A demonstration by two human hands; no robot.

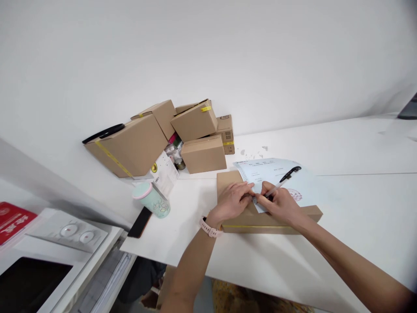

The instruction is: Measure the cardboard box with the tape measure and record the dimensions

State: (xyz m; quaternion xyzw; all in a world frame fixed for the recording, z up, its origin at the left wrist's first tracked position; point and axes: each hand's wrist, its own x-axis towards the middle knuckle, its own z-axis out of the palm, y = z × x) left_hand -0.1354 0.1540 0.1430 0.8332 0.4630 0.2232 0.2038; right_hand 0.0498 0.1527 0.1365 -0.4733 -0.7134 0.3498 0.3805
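My right hand (276, 201) is closed around a pen (284, 179) with a pale barrel and a black clip end, which tilts up to the right. Its tip is hidden by my fingers. Under it lies a light blue printed sheet of paper (273, 169) with a round red stamp. The paper rests across a flat brown cardboard box (228, 179). With fingers stretched out, my left hand (233, 199) lies on the box and the paper's left edge, its fingertips close to my right hand. A pink watch is on my left wrist.
Several cardboard boxes (203, 154) are piled against the wall at back left. A mint green tumbler (152, 201) and a black flat case (140, 222) stand near the left end of the white table (254, 256). A white cabinet (112, 234) borders the table's left.
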